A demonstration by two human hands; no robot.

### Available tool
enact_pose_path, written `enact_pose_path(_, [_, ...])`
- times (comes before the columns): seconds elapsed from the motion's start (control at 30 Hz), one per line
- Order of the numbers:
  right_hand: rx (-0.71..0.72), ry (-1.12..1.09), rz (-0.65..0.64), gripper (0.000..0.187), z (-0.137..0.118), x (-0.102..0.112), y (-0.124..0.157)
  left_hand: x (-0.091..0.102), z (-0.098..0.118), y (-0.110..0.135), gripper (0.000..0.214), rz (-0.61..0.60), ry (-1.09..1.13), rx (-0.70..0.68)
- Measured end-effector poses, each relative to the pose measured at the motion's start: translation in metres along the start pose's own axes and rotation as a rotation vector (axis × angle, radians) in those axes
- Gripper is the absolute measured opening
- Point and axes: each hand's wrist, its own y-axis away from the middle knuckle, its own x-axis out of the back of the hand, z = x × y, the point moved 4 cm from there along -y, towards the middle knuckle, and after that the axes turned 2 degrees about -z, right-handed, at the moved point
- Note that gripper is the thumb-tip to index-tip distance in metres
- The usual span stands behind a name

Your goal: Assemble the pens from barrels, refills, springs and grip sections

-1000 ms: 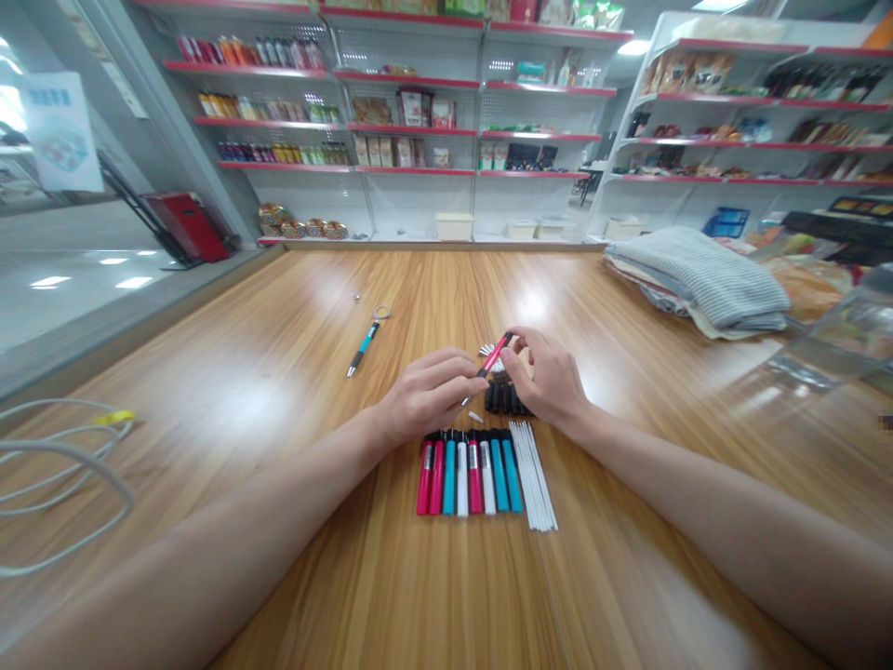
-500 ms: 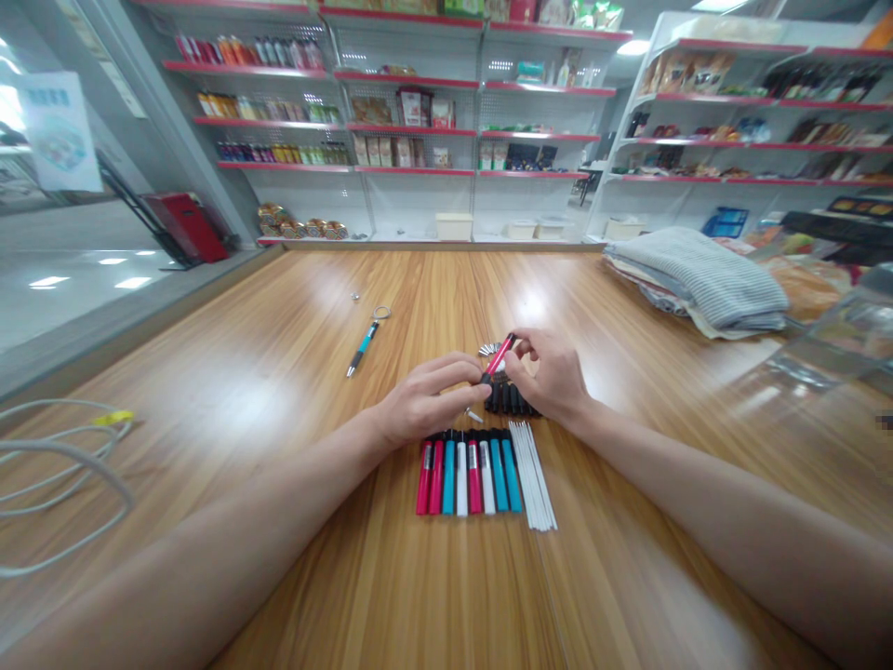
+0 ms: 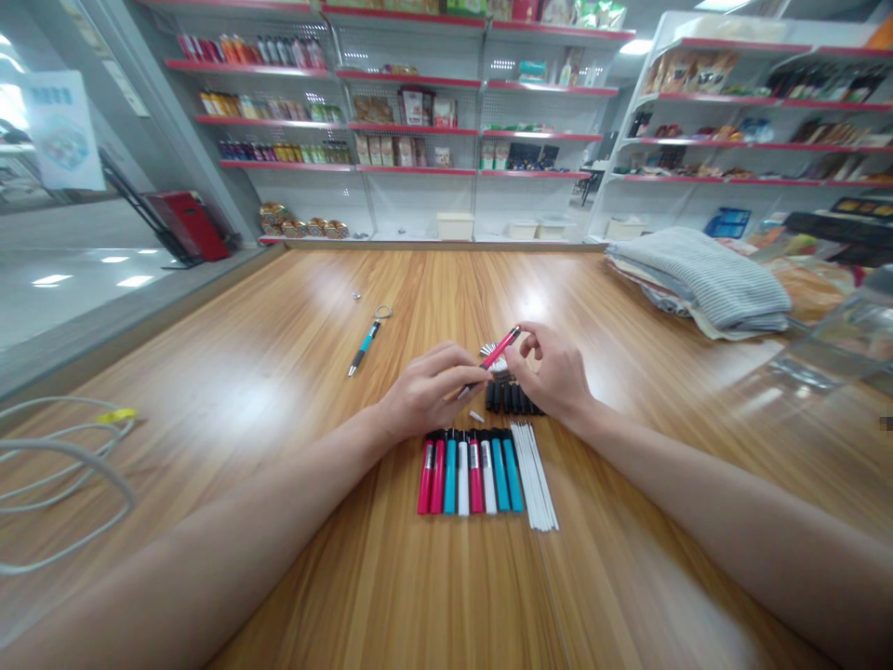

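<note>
Both my hands hold a red pen (image 3: 499, 351) above the wooden table (image 3: 279, 391). My left hand (image 3: 427, 391) pinches its dark lower end, and my right hand (image 3: 554, 374) pinches its upper end. Just below them lies a row of black pen grips (image 3: 513, 398) and a small white piece (image 3: 476, 416). Nearer to me a row of several red, teal and white pen barrels (image 3: 469, 472) lies side by side, with a bundle of white refills (image 3: 534, 475) at its right. Small metal springs (image 3: 488, 350) sit behind the pen.
A finished teal pen (image 3: 364, 347) and a key ring (image 3: 381, 312) lie further out at the left. A grey cable (image 3: 62, 465) coils at the left edge. Folded striped cloth (image 3: 701, 276) sits at the right. Shop shelves (image 3: 419, 121) stand behind the table.
The red pen has tilted up a little and risen between my hands. My left hand's fingers have shifted along its lower end; my right hand now pinches the top.
</note>
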Motion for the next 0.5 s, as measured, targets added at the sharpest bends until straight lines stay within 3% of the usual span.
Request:
enact_pose_path(0.17, [-0.021,0.011,-0.007,0.043,0.004,-0.003,0.0,0.007,-0.015,0.003,0.027,0.126,-0.14,0.12])
enact_pose_path(0.3, [-0.023,-0.013,-0.033,0.039,0.008,-0.006,0.0,0.02,-0.053,0.018,0.025,0.242,-0.381,0.406])
enact_pose_path(0.37, [-0.02,-0.025,-0.051,0.034,0.01,-0.007,0.0,0.024,-0.072,0.027,0.026,0.147,-0.52,0.586])
enact_pose_path(0.5, [-0.023,-0.028,-0.067,0.03,0.012,-0.009,0.0,0.025,-0.094,0.043,0.028,-0.225,-0.694,0.893])
